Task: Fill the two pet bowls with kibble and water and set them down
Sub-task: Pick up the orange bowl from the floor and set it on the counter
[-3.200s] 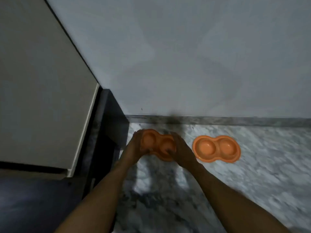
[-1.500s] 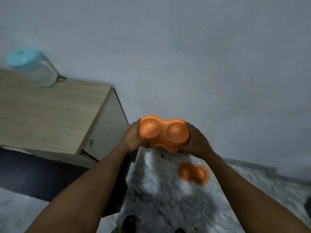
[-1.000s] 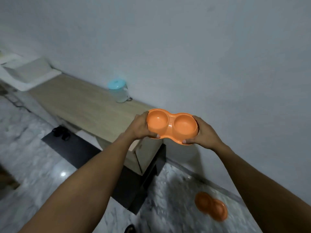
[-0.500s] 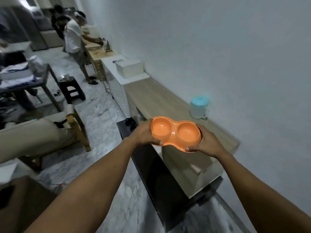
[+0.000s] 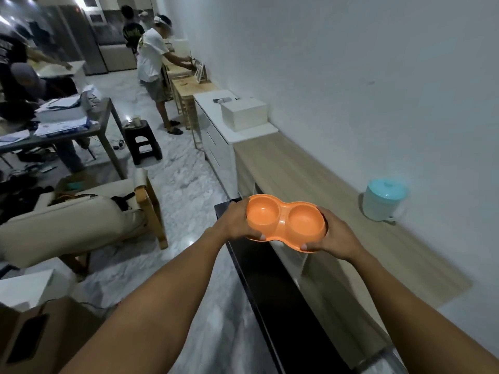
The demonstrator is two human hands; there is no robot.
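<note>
A: Report hand pose.

B: I see both forearms extended forward from the bottom of the frame. The left hand (image 5: 235,222) is curled around the left end of the orange double bowl (image 5: 285,222), thumb on the near rim. The right hand (image 5: 336,236) is curled around the right end, thumb tip pressed on the near edge. The bowl is held level at frame centre, clear of any surface; both wells are empty.

A: Surroundings?

B: To the right, a wooden counter (image 5: 324,190) runs along the white wall. A container with a light blue lid (image 5: 383,203) stands on it, right of centre. Below the bowl lies a black cabinet top (image 5: 278,292). An armchair (image 5: 75,220) sits at left on the marble floor (image 5: 183,184). People (image 5: 152,66) work at the upper left.

A: Readable markings?

B: I cannot read any writing.
</note>
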